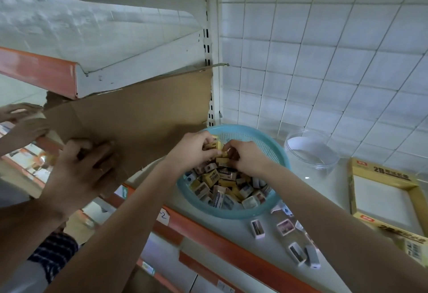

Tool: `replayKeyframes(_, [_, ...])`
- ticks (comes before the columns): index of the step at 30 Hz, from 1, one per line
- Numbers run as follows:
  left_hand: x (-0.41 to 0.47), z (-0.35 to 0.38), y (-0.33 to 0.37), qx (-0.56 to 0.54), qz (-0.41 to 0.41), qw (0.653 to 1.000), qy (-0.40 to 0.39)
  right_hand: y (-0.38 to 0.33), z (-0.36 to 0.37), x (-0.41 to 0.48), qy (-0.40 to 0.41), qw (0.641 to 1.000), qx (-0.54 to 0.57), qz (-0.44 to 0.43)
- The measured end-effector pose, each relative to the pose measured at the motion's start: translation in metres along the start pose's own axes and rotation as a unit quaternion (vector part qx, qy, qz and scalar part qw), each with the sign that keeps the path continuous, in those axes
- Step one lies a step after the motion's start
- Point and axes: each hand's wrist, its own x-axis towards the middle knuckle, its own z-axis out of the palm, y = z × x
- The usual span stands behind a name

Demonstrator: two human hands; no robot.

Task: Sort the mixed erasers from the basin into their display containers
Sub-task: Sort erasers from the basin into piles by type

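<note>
A teal mesh basin stands on the white shelf, full of mixed erasers in yellow, white and picture sleeves. Both my hands are over its far side. My left hand is closed around yellow erasers. Close beside it, the fingers of my right hand pinch a small yellow eraser. To the right of the basin stand a clear round tub and an open yellow display box, both showing nothing inside.
Several loose erasers lie on the shelf in front of the basin. At left, another person's hands hold a large cardboard sheet against the shelving. An orange shelf edge runs below my arms. A tiled wall is behind.
</note>
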Motion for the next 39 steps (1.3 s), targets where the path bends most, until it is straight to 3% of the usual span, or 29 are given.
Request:
replayKeyframes(6, [-0.003,0.001,-0.004,-0.038,0.006,0.999,0.025,-0.003,0.004,-0.002,-0.021,0.998,-0.051,0.011])
replayKeyframes(13, [-0.008,0.0,0.003,-0.055,0.013,0.998,0.037,-0.004,0.001,-0.004,-0.015,0.999,-0.026,0.017])
replayKeyframes(27, [-0.015,0.012,0.053,-0.097,0.052,0.986,0.122,0.014,-0.046,-0.067,0.168,0.977,0.106,0.073])
replayKeyframes(39, [-0.025,0.09,0.185,-0.131,0.204,0.969,0.041,0.093,-0.086,-0.22,0.29,0.929,0.107,0.205])
